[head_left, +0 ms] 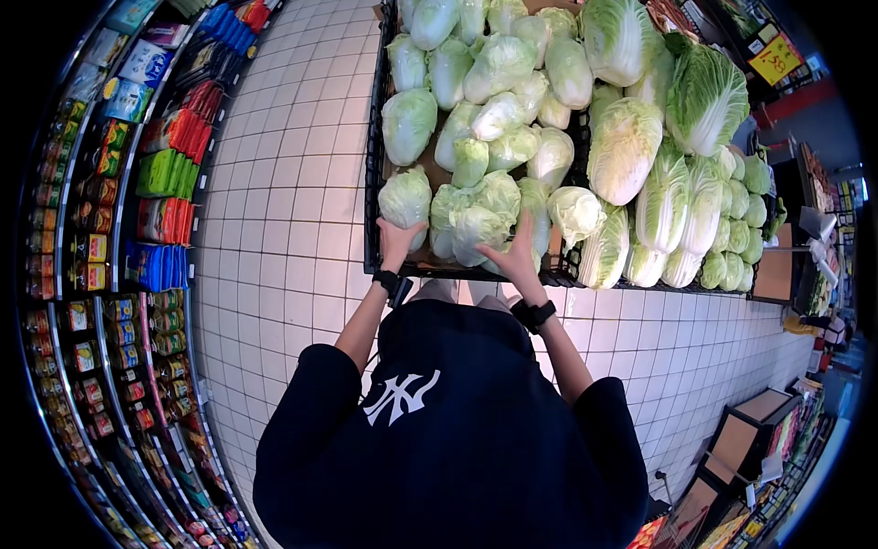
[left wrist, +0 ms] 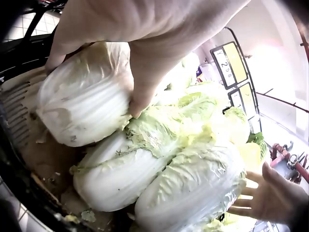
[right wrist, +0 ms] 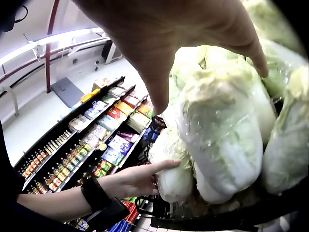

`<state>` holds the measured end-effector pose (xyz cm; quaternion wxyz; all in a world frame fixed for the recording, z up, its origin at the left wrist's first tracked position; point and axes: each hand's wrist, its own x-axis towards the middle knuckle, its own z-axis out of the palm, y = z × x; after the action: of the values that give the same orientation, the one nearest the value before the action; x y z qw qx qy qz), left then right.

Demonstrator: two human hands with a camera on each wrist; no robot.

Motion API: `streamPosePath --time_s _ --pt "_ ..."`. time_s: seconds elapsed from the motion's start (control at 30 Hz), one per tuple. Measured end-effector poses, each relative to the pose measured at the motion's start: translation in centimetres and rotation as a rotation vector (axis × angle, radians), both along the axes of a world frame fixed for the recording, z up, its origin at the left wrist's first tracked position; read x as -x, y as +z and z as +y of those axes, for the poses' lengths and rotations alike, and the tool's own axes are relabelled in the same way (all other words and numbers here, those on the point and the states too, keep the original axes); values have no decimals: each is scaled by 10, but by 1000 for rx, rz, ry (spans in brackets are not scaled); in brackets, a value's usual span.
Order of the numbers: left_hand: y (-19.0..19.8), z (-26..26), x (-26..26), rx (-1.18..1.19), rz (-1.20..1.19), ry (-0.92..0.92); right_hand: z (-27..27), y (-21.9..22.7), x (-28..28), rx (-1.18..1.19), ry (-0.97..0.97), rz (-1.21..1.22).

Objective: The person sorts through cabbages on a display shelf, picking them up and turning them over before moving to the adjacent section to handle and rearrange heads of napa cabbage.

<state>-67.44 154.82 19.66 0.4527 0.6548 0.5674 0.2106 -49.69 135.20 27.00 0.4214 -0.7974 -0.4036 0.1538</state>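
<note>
The person's left hand [head_left: 400, 243] is spread around the near end of a pale cabbage [head_left: 404, 198] at the near left corner of a black crate [head_left: 373, 174]; its thumb lies along one side and its fingers curl over the other, gripping it. The right hand [head_left: 518, 260] is open wide, thumb and fingers well apart, at a leafy cabbage [head_left: 482, 232] in the near row; whether it bears any of the weight, one cannot tell. Both cabbages rest in the crate among many others, some under shiny wrap.

The dark shirt [head_left: 448, 439] carries a white interlocked "NY" logo [head_left: 401, 397]. Beyond the produce, a yellow price sign [head_left: 775, 60] appears to read "1.58"; in the left wrist view, a yellow-and-white price card [left wrist: 230, 64] shows "258" after a mark too unclear to read. Lettering on the packets [head_left: 168, 174] along the shelves is too small to make out.
</note>
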Motion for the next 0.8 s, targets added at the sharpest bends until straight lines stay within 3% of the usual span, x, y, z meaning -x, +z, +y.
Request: streamPosePath --time_s 0.13,0.23,0.33,0.8 --pt "-3 -5 8 98 52 35 18 -12 21 55 -59 162" --pt "7 -6 20 73 89 -24 29 -13 32 66 -126 176" --pt "-10 -5 31 41 141 -72 34 -14 37 55 -170 162" --pt "-14 -14 34 -18 188 -82 33 -11 42 46 -281 191"
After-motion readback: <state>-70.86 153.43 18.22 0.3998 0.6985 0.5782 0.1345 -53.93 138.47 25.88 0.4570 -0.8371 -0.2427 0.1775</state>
